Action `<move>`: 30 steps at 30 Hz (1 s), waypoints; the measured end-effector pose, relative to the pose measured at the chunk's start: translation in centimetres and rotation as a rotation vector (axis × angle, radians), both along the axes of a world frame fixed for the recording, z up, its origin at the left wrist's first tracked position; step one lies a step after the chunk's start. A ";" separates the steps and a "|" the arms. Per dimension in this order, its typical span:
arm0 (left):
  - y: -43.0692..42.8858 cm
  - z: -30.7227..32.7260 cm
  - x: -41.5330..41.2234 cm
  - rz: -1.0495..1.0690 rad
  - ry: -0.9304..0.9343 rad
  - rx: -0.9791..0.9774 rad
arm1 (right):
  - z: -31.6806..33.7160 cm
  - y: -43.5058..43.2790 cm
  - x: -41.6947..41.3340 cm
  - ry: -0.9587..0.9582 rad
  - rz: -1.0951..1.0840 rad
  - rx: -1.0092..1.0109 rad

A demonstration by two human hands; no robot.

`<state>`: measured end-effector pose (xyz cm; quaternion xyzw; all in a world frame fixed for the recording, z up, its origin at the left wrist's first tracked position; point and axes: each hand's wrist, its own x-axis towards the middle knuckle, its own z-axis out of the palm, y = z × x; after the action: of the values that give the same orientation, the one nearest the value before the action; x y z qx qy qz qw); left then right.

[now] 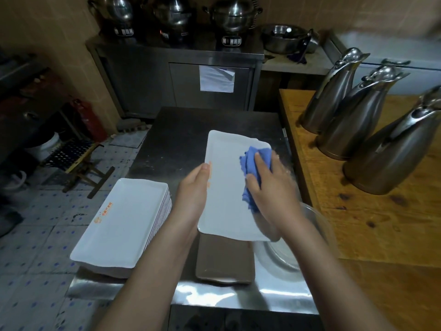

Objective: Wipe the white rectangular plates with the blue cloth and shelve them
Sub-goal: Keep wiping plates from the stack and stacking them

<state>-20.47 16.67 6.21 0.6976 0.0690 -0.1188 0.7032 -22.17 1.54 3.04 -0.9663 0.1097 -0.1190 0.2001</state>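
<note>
A white rectangular plate (226, 187) is held above the steel table, its long side pointing away from me. My left hand (194, 189) grips its left edge, thumb on top. My right hand (272, 185) presses a crumpled blue cloth (253, 161) onto the plate's right half. A stack of several white rectangular plates (124, 223) with an orange logo sits at the table's front left. Under the held plate lies another plate (224, 261), in shadow.
The steel table (181, 137) stretches ahead. A clear bowl (317, 223) stands at its right edge. Three steel jugs (353, 115) stand on the wooden counter (381, 223) to the right. A steel cabinet with pots (176, 10) is behind; tiled floor to the left.
</note>
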 end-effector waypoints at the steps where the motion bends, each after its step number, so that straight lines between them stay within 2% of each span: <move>1: 0.3 0.0 0.2 0.019 -0.007 0.001 | -0.6 0.4 -0.6 0.006 0.038 -0.008; 5: 0.5 -0.2 0.4 -0.039 -0.016 0.026 | -1.7 0.5 -0.2 0.071 0.058 0.044; 11: 0.6 -0.6 0.1 -0.012 0.003 0.031 | -0.7 0.7 0.2 0.006 0.026 0.106; 20: 1.7 -2.0 0.3 -0.004 0.008 0.040 | -0.2 2.3 -2.2 -0.268 -0.040 0.796; 26: 2.3 -4.6 0.2 -0.016 0.017 0.073 | 0.4 1.9 -2.9 -0.380 -0.016 0.935; 30: 2.7 -6.6 0.0 -0.001 0.009 0.074 | 0.0 1.5 -3.0 -0.351 -0.072 1.031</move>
<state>-20.45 19.40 -0.40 0.7226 0.0759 -0.1196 0.6766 -25.14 3.01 3.08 -0.7043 0.1517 -0.2162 0.6590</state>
